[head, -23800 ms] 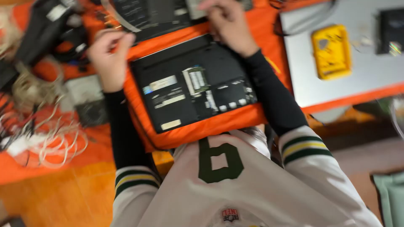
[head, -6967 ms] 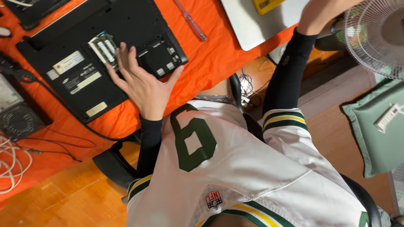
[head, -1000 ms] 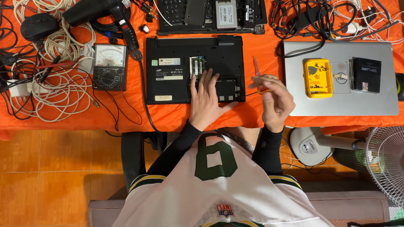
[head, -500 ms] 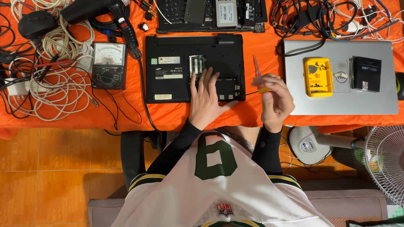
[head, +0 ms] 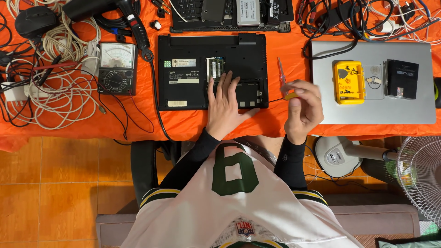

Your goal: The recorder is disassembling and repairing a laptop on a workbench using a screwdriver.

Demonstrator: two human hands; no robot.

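A black laptop (head: 193, 73) lies upside down on the orange cloth, with its memory bay open and a green memory module (head: 214, 68) showing. My left hand (head: 225, 105) rests flat on the laptop's lower right part, fingers spread. To the right of the laptop, my right hand (head: 303, 108) is closed on a small yellow-handled screwdriver (head: 289, 96). Its thin shaft points left toward the laptop's edge. A red screwdriver (head: 280, 70) lies on the cloth just above that hand.
A grey closed laptop (head: 413, 110) at the right carries a yellow parts box (head: 347, 82) and a black drive (head: 402, 79). An analog multimeter (head: 117, 68), a heat gun (head: 98, 7) and tangled cables (head: 55, 92) fill the left. Another opened laptop (head: 229, 14) lies behind. A fan (head: 420, 172) stands at the lower right.
My right hand has dropped slightly and turned the yellow-handled screwdriver, so its shaft now points left at the laptop. My left hand stays flat on the laptop.
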